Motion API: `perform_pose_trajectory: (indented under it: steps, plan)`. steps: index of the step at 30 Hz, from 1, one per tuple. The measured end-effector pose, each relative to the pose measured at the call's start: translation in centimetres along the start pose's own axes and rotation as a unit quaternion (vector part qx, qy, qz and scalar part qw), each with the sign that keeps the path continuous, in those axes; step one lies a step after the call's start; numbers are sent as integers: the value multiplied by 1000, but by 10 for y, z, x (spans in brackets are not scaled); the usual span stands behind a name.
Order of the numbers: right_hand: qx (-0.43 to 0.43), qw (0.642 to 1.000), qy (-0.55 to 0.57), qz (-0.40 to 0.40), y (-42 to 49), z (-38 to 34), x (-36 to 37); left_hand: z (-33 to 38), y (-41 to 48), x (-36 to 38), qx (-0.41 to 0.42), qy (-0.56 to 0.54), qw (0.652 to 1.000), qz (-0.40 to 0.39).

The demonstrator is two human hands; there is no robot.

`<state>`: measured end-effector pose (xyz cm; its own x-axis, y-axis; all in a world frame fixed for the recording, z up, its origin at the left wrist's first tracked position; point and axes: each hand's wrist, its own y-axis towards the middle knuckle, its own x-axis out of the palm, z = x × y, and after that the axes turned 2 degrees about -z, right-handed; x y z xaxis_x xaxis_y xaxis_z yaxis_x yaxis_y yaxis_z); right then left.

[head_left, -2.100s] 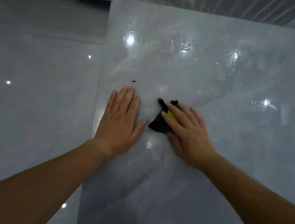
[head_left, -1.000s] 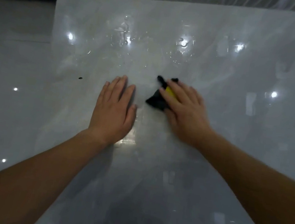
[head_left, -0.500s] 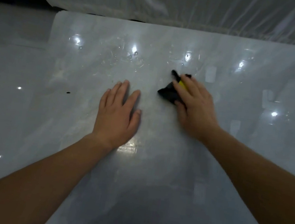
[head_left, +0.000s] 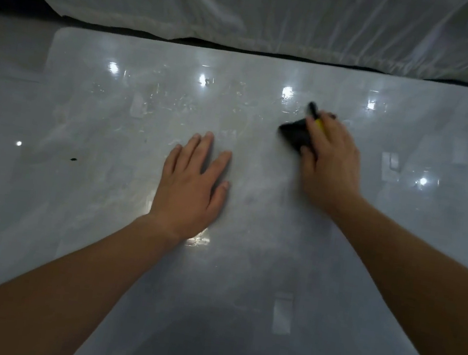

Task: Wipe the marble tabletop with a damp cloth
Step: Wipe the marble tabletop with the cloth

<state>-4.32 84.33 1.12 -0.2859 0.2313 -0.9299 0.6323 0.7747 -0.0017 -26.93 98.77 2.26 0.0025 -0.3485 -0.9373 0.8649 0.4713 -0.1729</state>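
R hand (head_left: 329, 163) fingers pinching black cloth (head_left: 294, 133) on marble top (head_left: 244, 269); L hand (head_left: 192, 189) flat, fingers spread.

The marble tabletop (head_left: 242, 283) fills the near and middle field, its far edge running left to right below a draped plastic sheet (head_left: 280, 12) that hangs behind it. The left hand (head_left: 192, 189) lies flat on the tabletop at centre. The right hand (head_left: 329, 163) rests to the right of it and farther away, pressed onto the cloth (head_left: 294, 133), which lies on the tabletop beneath the fingers and projects to their left. A small speck (head_left: 73, 159) sits on the surface well left of the left hand.
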Motion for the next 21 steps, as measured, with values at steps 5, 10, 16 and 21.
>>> perform_pose_trajectory:
  steps: [5,10,16,21]
  plan:
    - [-24,999,-11,-24,-13,-22,7,13,7,9,-16,30,999,-27]
    - [-148,984,-16,-95,-26,14,-4,16,9,3,-30,21,999,-36]
    - [95,995,-7,-14,39,21,-14,27,18,-9,-60,9,997,-52]
    - [-82,994,-9,-75,-15,-9,-1,31,23,-17,-67,11,996,-65]
